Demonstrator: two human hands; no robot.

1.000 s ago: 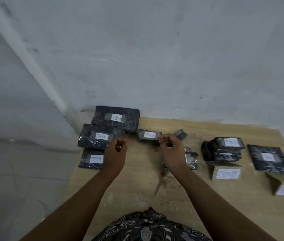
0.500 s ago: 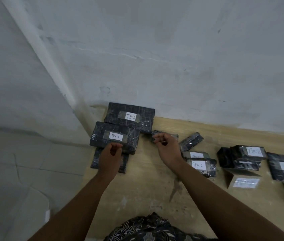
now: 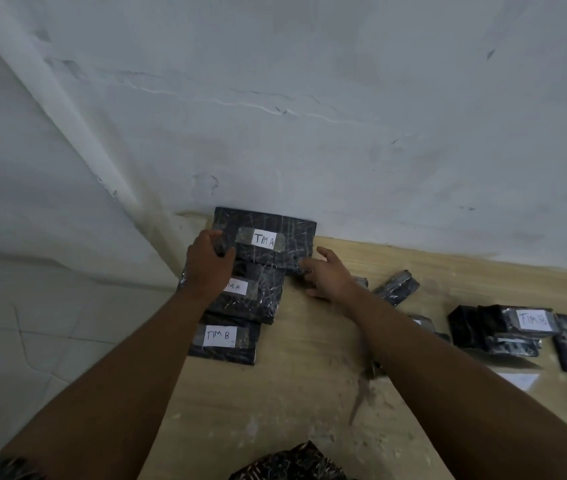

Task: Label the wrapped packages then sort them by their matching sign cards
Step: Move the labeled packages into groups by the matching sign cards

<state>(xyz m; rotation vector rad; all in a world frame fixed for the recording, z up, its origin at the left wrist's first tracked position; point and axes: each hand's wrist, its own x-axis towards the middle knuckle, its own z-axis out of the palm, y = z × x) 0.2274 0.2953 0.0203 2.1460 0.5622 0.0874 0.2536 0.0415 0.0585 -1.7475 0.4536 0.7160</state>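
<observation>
Black package (image 3: 268, 241) marked TIM A lies at the table's (image 3: 292, 375) back left against the wall (image 3: 310, 133), overlapping a second package (image 3: 265, 294). The left hand (image 3: 207, 268) curls its fingers round the left edge, gripping it. The right hand (image 3: 329, 277) is spread wide, thumb lifted, its fingers touching the near right corner.

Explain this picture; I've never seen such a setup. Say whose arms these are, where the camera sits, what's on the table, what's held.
No machine: a person works bare-handed, filmed by one camera on their head. On the wooden table lie dark wrapped, white-labelled packages. At the left, the far package reads TIM A, the near package TIM B; the left hand half hides the middle package's label. Others and a white card lie at the right. The left hand grips the far package's left end; the right hand touches its near right corner, grip unclear.
</observation>
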